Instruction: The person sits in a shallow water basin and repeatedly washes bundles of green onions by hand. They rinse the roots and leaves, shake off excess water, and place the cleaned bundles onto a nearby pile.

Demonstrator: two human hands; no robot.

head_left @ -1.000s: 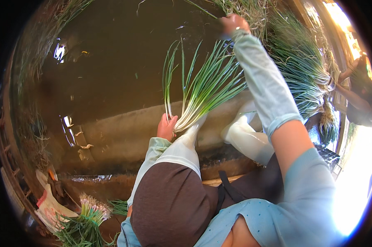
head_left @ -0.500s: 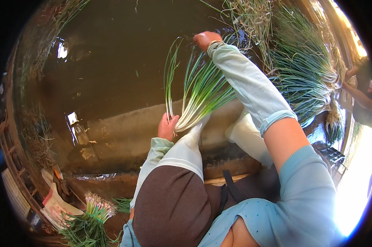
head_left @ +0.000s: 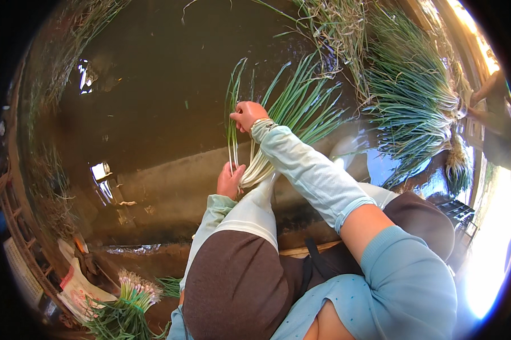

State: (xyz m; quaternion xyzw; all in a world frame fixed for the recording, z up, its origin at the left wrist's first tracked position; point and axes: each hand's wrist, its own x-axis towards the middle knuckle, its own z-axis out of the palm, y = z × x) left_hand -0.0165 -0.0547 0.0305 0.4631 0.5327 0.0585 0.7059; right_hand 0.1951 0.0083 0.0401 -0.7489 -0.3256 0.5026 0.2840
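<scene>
My left hand (head_left: 229, 182) grips the white lower stalks of a fanned bunch of green onions (head_left: 295, 107) above muddy brown water (head_left: 153, 85), close to my white-booted left leg (head_left: 249, 215). My right hand (head_left: 248, 116) is closed over a thin separate group of the leaves on the bunch's left side; what exactly its fingers pinch I cannot make out. My right forearm crosses the bunch's right lower part, and my other white boot shows dimly in the water.
A large pile of green onions (head_left: 408, 96) lies at right beside dry straw-like leaves (head_left: 340, 39). Another person's arms (head_left: 484, 99) are at the far right. A tied bunch (head_left: 125, 306) and a printed sack (head_left: 80, 289) sit lower left. A dark crate (head_left: 453, 218) is at right.
My right hand has come down and leftward from the upper right onto the bunch's left leaves. My right knee has come into view. My left hand still holds the stalk bases.
</scene>
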